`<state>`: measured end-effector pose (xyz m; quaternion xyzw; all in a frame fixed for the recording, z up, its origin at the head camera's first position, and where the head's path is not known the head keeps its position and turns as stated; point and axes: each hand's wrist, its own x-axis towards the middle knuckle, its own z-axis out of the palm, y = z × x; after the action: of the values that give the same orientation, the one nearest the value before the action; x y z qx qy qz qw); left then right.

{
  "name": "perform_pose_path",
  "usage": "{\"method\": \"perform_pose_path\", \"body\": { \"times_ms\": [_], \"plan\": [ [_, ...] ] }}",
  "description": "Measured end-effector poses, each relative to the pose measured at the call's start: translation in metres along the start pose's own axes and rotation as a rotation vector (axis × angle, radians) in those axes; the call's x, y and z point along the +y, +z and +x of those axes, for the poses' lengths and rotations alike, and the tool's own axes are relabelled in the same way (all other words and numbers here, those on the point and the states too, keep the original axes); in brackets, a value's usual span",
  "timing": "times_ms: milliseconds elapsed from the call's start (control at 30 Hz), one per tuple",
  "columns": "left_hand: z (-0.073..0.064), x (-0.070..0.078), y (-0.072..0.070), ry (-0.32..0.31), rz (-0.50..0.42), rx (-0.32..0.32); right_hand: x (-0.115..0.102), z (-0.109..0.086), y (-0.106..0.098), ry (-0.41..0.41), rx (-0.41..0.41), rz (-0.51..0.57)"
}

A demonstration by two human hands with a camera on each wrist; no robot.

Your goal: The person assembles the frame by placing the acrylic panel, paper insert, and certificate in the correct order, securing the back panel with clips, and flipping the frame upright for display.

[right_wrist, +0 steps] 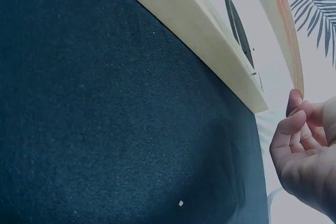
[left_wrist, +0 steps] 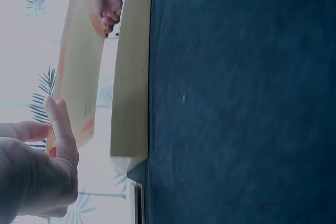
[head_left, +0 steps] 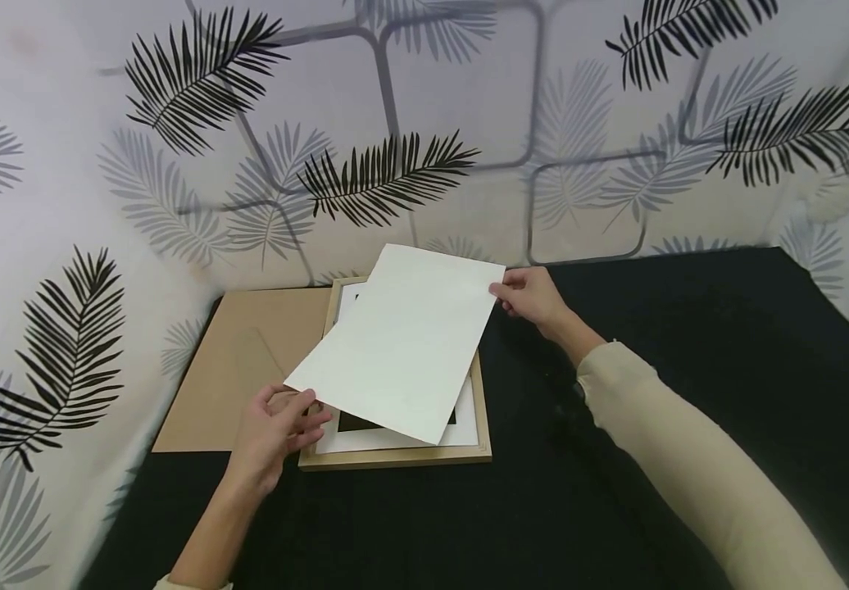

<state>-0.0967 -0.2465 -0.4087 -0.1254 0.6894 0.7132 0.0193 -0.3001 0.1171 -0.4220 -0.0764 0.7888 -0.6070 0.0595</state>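
Black tabletop (head_left: 660,369), hands (head_left: 271,434) (head_left: 533,298) at opposite sheet (head_left: 410,340) corners

1. In the left wrist view, on the face of the white sheet (left_wrist: 79,77) turned toward the camera: a small faint mark (left_wrist: 87,109), too blurred to read, lettering or not impossible to tell.
2. In the head and right wrist views: no readable text, label, brand, number or sign, on the sheet or around it.
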Motion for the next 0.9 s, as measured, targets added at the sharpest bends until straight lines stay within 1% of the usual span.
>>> {"method": "perform_pose_path", "body": {
  "times_ms": [100,200,300,500,567,667,767,900],
  "plan": [
    [0.002,0.003,-0.003,-0.006,0.0,-0.003,0.0,0.001,-0.001,0.004,-0.003,0.007],
    [0.004,0.006,-0.007,-0.013,0.02,-0.009,-0.001,0.002,0.0,0.021,-0.012,0.011],
    [0.005,0.007,-0.011,-0.003,0.086,-0.03,-0.002,0.003,0.001,0.039,-0.024,-0.001],
    [0.006,0.003,-0.018,0.03,0.225,-0.146,-0.004,0.004,0.008,0.087,-0.066,0.003],
    [0.007,0.001,-0.018,0.04,0.254,-0.17,-0.003,0.005,0.011,0.106,-0.071,0.012],
    [0.007,-0.002,-0.019,0.06,0.277,-0.168,-0.003,0.005,0.014,0.134,-0.079,0.027],
    [0.008,-0.003,-0.018,0.069,0.28,-0.131,-0.003,0.004,0.018,0.156,-0.102,0.028],
    [0.009,-0.004,-0.017,0.073,0.257,-0.089,-0.004,0.001,0.024,0.15,-0.14,0.005]
  ]
}}
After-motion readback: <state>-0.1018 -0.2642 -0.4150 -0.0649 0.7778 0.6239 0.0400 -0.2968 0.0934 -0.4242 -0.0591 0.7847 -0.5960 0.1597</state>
